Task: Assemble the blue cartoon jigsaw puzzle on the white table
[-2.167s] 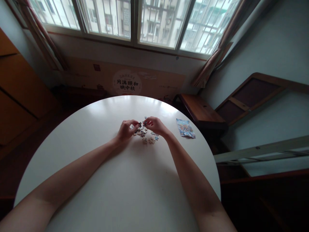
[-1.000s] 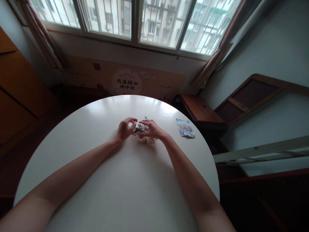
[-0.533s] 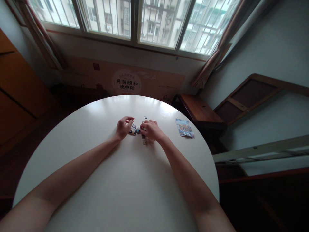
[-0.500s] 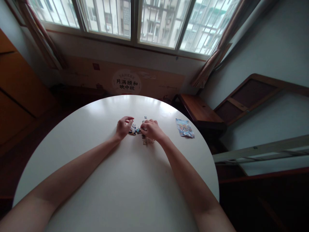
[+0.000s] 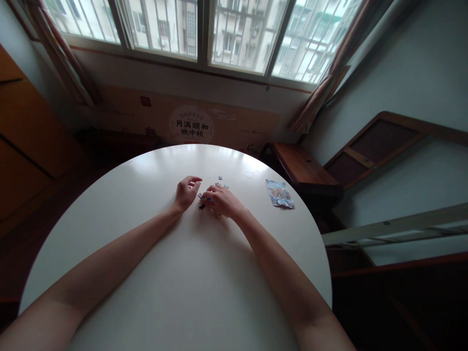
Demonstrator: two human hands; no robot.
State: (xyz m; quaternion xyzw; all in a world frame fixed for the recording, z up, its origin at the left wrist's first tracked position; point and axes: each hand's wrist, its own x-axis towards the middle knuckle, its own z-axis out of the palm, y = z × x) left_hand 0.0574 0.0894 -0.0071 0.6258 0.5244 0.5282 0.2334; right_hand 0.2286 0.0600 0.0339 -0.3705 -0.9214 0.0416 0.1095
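A small heap of jigsaw pieces lies on the white round table, mostly covered by my right hand. That hand is palm down, its fingers bent and closed around some of the pieces; exactly which ones is hidden. Beside the heap, on its left, my left hand rests on its edge with curved fingers and thumb a little apart, and nothing shows in its grasp. Just beyond my right hand are a few more pieces, among them a single piece lying by itself.
On the right part of the table lies a flat, colourful printed packet. Past the table's far right edge stands a wooden bench. Barred windows and a poster are at the far wall.
My right hand has moved left, over the heap, and now covers much of it. The visible heap looks smaller and shifted. My left hand has hardly moved.
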